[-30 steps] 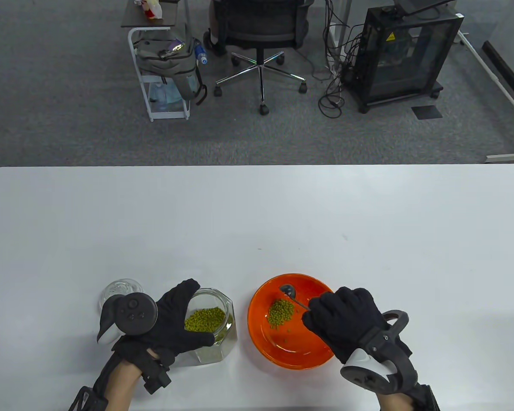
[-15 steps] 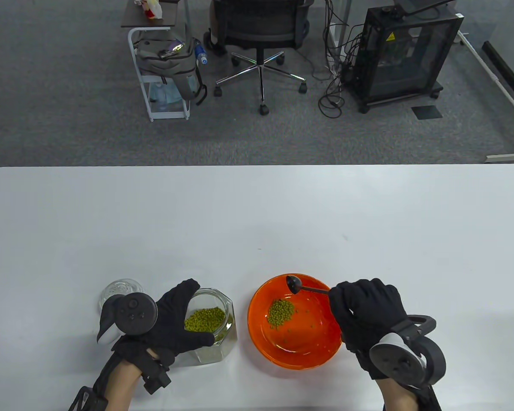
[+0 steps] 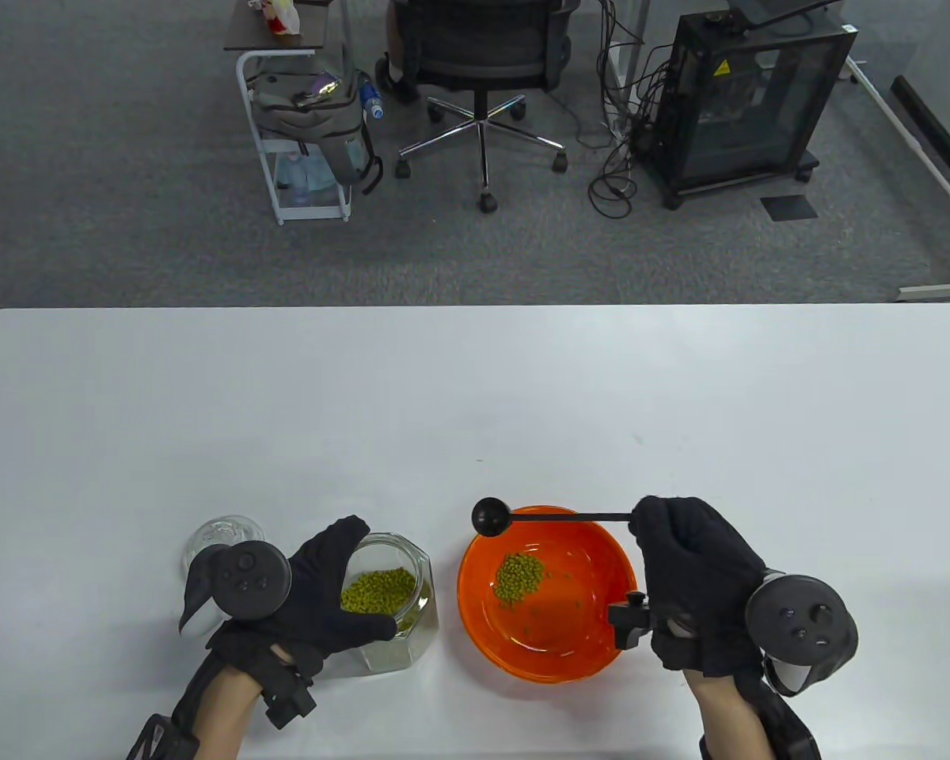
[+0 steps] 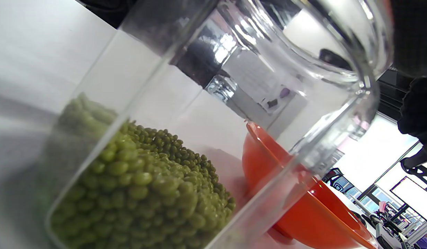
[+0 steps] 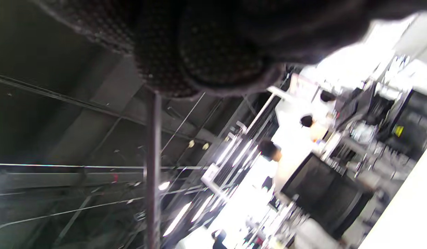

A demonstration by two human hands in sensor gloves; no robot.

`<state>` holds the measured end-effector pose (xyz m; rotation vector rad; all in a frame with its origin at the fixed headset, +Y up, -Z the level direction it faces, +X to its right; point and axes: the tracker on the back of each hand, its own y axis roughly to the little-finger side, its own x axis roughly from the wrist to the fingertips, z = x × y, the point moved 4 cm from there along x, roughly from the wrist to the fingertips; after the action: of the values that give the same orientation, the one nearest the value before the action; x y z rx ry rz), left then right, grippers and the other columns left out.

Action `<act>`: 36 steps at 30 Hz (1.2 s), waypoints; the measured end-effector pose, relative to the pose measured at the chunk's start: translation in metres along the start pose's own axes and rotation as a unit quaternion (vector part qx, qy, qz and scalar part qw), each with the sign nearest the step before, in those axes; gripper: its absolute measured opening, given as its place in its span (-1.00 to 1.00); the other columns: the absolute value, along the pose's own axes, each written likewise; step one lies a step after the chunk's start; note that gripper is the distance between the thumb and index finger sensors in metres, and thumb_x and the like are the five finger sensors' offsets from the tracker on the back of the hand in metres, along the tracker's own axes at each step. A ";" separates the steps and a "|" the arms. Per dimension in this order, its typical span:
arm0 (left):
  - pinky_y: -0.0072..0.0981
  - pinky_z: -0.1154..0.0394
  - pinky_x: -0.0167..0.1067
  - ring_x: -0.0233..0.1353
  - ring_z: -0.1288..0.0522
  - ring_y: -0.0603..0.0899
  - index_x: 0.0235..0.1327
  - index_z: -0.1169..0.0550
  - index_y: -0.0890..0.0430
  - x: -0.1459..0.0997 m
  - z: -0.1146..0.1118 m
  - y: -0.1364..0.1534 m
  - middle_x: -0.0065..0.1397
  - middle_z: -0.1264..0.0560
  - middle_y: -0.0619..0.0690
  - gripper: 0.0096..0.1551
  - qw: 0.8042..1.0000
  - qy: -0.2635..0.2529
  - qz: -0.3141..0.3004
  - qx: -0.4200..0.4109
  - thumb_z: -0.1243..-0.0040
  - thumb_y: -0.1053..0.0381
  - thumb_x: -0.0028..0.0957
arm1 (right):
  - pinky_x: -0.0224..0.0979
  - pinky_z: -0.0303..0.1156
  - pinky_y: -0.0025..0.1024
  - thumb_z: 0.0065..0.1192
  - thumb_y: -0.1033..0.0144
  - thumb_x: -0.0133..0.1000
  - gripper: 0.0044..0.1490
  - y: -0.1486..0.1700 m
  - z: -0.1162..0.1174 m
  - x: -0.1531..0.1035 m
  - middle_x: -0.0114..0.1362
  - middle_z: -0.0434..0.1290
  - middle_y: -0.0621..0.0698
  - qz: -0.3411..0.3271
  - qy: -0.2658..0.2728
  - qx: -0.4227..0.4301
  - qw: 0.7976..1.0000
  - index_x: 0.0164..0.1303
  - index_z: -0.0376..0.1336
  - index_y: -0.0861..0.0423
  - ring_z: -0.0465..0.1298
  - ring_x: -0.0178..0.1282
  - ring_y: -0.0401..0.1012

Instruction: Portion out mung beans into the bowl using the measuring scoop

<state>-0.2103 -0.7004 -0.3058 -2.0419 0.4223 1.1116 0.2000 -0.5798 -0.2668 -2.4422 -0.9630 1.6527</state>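
Glass first: noting jar (image 3: 388, 602) on table (image 3: 475, 396), near edge, just L of bowl (image 3: 475, 590), not touching it. Seeing beans (image 3: 378, 590) in lower part of jar, mouth uncovered. Logging lid (image 3: 222, 538) parked behind L hand (image 3: 317, 594), presumably out of scoop's path.

Re L hand: wrapping round jar, fingers curling over far side, thumb on near side. Judging purpose as bracing, i.e. stopping jar sliding or tipping while being dug into. Finding L wrist view too skewed to tell if jar is upright or leaning.

Re R hand (image 3: 697, 570): closing round handle end of scoop (image 3: 491, 516), fingers curled tight. Confirming via R wrist view only a thin rod leaving glove; not showing exact finger contact. Holding scoop roughly level, handle running along far rim of bowl, head sitting at far-L rim, between bowl and jar. Seeing no green in head from above, so reading it as empty, w/ reservation: dark cup, small in frame.

Re bowl: finding a small heap (image 3: 520, 578) left of centre plus a few strays on floor of bowl. Spotting none on table nearby.

Assessing step as transit towards jar for refill, portioning part done. Expecting next move to need head dipped through jar mouth past L fingers, w/ little room there. Flagging risks: clipping glass rim, nudging jar into bowl, shedding beans over the gap on return.
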 end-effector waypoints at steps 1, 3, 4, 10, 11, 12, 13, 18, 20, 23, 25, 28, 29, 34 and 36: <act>0.59 -0.14 0.44 0.58 -0.19 0.62 0.57 0.05 0.37 0.000 0.000 0.000 0.65 -0.03 0.44 0.56 1.000 0.000 0.000 0.000 -0.34 -0.69 -0.12 | -0.31 0.59 -0.19 0.35 -0.03 0.06 -0.47 -0.002 0.003 -0.001 -0.31 0.70 0.09 0.003 -0.001 -0.002 1.000 -0.35 0.61 0.22 0.63 -0.47 -0.11; 0.59 -0.14 0.44 0.58 -0.19 0.62 0.57 0.05 0.36 0.000 0.000 0.000 0.65 -0.03 0.44 0.56 1.000 0.000 0.000 0.000 -0.34 -0.69 -0.12 | -0.31 0.60 -0.21 0.34 -0.04 0.06 -0.47 -0.012 0.013 -0.001 -0.30 0.70 0.08 -0.014 -0.006 -0.018 1.000 -0.35 0.60 0.21 0.64 -0.47 -0.13; 0.58 -0.14 0.44 0.58 -0.19 0.62 0.57 0.05 0.36 0.000 0.000 0.000 0.66 -0.03 0.44 0.56 1.000 0.000 0.001 0.000 -0.34 -0.69 -0.12 | -0.31 0.60 -0.21 0.34 -0.04 0.06 -0.47 -0.015 0.017 -0.001 -0.31 0.70 0.08 -0.015 -0.008 -0.012 1.000 -0.35 0.61 0.21 0.64 -0.47 -0.12; 0.59 -0.14 0.44 0.58 -0.19 0.62 0.57 0.05 0.37 -0.001 0.000 0.000 0.65 -0.03 0.44 0.55 1.000 0.000 0.002 0.000 -0.34 -0.68 -0.12 | -0.31 0.59 -0.20 0.35 -0.03 0.06 -0.47 -0.040 0.055 0.000 -0.31 0.70 0.09 -0.025 -0.062 0.009 0.998 -0.35 0.61 0.22 0.64 -0.47 -0.12; 0.58 -0.14 0.44 0.58 -0.19 0.62 0.57 0.05 0.37 -0.001 0.000 0.001 0.65 -0.03 0.44 0.55 1.000 0.000 0.002 0.000 -0.34 -0.68 -0.11 | -0.31 0.60 -0.20 0.35 -0.04 0.06 -0.47 -0.045 0.062 0.000 -0.31 0.70 0.08 -0.031 -0.067 -0.002 0.997 -0.35 0.61 0.22 0.64 -0.47 -0.12; 0.58 -0.14 0.44 0.58 -0.19 0.62 0.57 0.05 0.37 -0.001 0.000 0.001 0.65 -0.03 0.44 0.56 1.000 0.000 0.002 0.000 -0.34 -0.68 -0.12 | -0.31 0.60 -0.20 0.35 -0.03 0.06 -0.47 -0.047 0.066 0.000 -0.31 0.70 0.09 -0.032 -0.068 -0.007 0.997 -0.35 0.61 0.21 0.64 -0.47 -0.12; 0.59 -0.14 0.44 0.58 -0.19 0.62 0.57 0.05 0.37 -0.001 0.000 0.001 0.65 -0.03 0.44 0.56 1.000 0.000 0.002 0.000 -0.34 -0.68 -0.12 | -0.31 0.60 -0.21 0.35 -0.04 0.06 -0.47 -0.051 0.073 -0.001 -0.31 0.70 0.08 -0.039 -0.072 -0.013 0.997 -0.35 0.61 0.22 0.64 -0.47 -0.12; 0.59 -0.14 0.44 0.58 -0.19 0.62 0.57 0.05 0.37 -0.001 0.000 0.001 0.65 -0.03 0.44 0.55 1.000 0.000 0.002 0.000 -0.34 -0.68 -0.11 | -0.31 0.59 -0.20 0.35 -0.04 0.06 -0.47 -0.058 0.103 -0.003 -0.31 0.70 0.09 -0.041 -0.110 -0.035 0.992 -0.35 0.61 0.22 0.64 -0.47 -0.12; 0.59 -0.14 0.44 0.58 -0.19 0.62 0.57 0.05 0.37 -0.001 0.000 0.001 0.65 -0.03 0.44 0.55 1.000 0.000 0.002 0.000 -0.34 -0.68 -0.11 | -0.31 0.59 -0.20 0.35 -0.03 0.06 -0.47 -0.060 0.112 -0.003 -0.31 0.70 0.09 -0.047 -0.120 -0.049 0.990 -0.35 0.61 0.22 0.64 -0.47 -0.12; 0.58 -0.14 0.44 0.58 -0.20 0.62 0.57 0.05 0.37 -0.001 0.000 0.001 0.65 -0.03 0.44 0.55 1.000 0.001 0.002 0.001 -0.34 -0.68 -0.11 | -0.29 0.59 -0.20 0.35 -0.03 0.06 -0.47 -0.065 0.128 -0.006 -0.30 0.70 0.09 -0.060 -0.142 -0.079 0.985 -0.34 0.61 0.22 0.64 -0.45 -0.12; 0.59 -0.14 0.44 0.58 -0.20 0.62 0.57 0.05 0.37 -0.001 0.000 0.001 0.65 -0.03 0.44 0.56 1.000 0.001 0.002 0.001 -0.34 -0.69 -0.12 | -0.29 0.59 -0.19 0.35 -0.03 0.07 -0.47 -0.068 0.137 -0.008 -0.29 0.70 0.09 -0.071 -0.151 -0.092 0.982 -0.33 0.60 0.22 0.64 -0.45 -0.11; 0.59 -0.14 0.44 0.58 -0.20 0.62 0.56 0.05 0.37 0.000 0.000 0.001 0.65 -0.03 0.44 0.55 1.000 0.001 0.002 0.001 -0.34 -0.68 -0.11 | -0.28 0.59 -0.19 0.35 -0.03 0.07 -0.47 -0.076 0.152 -0.012 -0.28 0.69 0.09 -0.094 -0.170 -0.123 0.973 -0.32 0.60 0.21 0.64 -0.44 -0.11; 0.59 -0.14 0.44 0.58 -0.20 0.62 0.56 0.05 0.37 0.000 0.001 0.001 0.65 -0.03 0.44 0.56 1.000 0.001 0.002 0.001 -0.34 -0.68 -0.12 | -0.28 0.59 -0.19 0.35 -0.03 0.06 -0.47 -0.078 0.155 -0.014 -0.28 0.69 0.09 -0.099 -0.171 -0.132 0.971 -0.32 0.60 0.21 0.64 -0.44 -0.11; 0.59 -0.14 0.44 0.58 -0.20 0.62 0.56 0.05 0.37 0.000 0.001 0.001 0.65 -0.03 0.44 0.55 1.000 0.001 0.002 0.001 -0.34 -0.68 -0.12 | -0.25 0.59 -0.19 0.35 -0.04 0.06 -0.47 -0.095 0.178 -0.025 -0.25 0.69 0.09 -0.167 -0.179 -0.201 0.948 -0.30 0.60 0.20 0.64 -0.41 -0.11; 0.59 -0.14 0.44 0.58 -0.20 0.62 0.57 0.05 0.37 0.000 0.001 0.001 0.65 -0.03 0.44 0.56 1.000 0.001 0.002 0.001 -0.34 -0.68 -0.12 | -0.24 0.59 -0.19 0.35 -0.04 0.06 -0.47 -0.100 0.184 -0.031 -0.25 0.69 0.09 -0.185 -0.177 -0.221 0.941 -0.30 0.61 0.20 0.64 -0.41 -0.11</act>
<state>-0.2114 -0.7007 -0.3064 -2.0406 0.4298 1.1117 -0.0109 -0.5702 -0.2850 -2.0098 -1.8915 1.9255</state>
